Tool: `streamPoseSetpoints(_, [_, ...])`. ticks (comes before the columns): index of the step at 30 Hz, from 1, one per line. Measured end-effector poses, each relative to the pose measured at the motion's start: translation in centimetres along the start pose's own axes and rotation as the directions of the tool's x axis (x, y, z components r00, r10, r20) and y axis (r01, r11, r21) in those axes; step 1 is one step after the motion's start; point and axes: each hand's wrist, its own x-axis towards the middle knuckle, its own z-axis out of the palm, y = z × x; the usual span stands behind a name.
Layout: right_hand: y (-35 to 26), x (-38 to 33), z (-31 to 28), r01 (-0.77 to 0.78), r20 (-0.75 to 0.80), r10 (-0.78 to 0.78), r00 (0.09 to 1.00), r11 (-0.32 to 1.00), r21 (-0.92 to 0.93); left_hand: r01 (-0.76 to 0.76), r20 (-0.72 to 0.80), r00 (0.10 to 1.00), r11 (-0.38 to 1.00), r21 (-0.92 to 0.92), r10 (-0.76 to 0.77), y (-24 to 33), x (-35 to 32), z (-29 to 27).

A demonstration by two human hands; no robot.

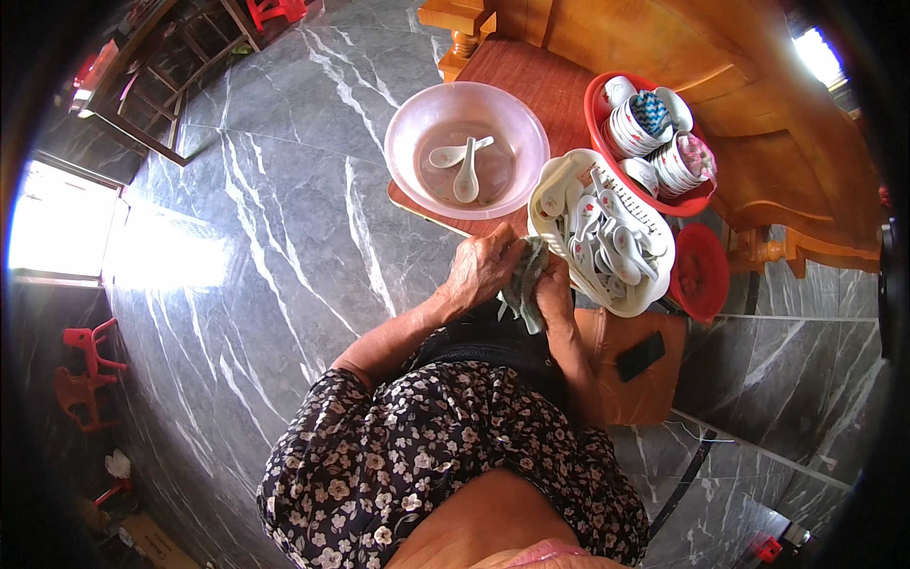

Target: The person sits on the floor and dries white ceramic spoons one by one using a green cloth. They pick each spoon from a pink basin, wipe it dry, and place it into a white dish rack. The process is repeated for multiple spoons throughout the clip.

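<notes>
Cloth [524, 288], crumpled and grey-green, is what I see grasped by left fingers [500, 250] and right fingers [553, 286], just left of the cream basket [622, 304] of soup spoons [623, 243].

Holds left fingers [501, 248] and right fingers [547, 274] curled close together, reaching to them with left forearm [398, 329] slanted from their lower left and right forearm [573, 355] (the steeper one) from below.
</notes>
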Motion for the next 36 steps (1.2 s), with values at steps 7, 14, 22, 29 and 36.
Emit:
streamPoseSetpoints(7, [-0.1,-0.3,0.3,-0.073,0.031,0.070,0.997,0.990,0.122,0.015,-0.062,0.998,1.000,0.009,-0.014,-0.2,-0.1,0.6])
streamPoseSetpoints(14, [0.4,-0.9,0.1,-0.189,0.136,0.156,0.978,0.939,0.288,0.021,-0.149,0.989,0.999,0.045,-0.014,-1.0,1.0,0.2])
streamPoseSetpoints(22, [-0.9,-0.9,1.0,-0.226,0.250,0.157,0.955,0.934,0.277,-0.009,-0.311,0.949,0.990,0.140,0.052,-1.2,2.5,-2.2])
streamPoseSetpoints(29, [-0.4,0.0,0.2,-0.155,0.327,0.121,0.937,0.985,0.079,0.020,-0.303,0.953,0.997,0.074,0.004,-1.2,2.6,-2.2])
streamPoseSetpoints(36, [1.8,1.2,-1.2,0.047,0.173,-0.033,0.984,0.996,-0.077,0.006,-0.168,0.986,0.996,0.090,0.009,-1.3,1.9,-0.2])
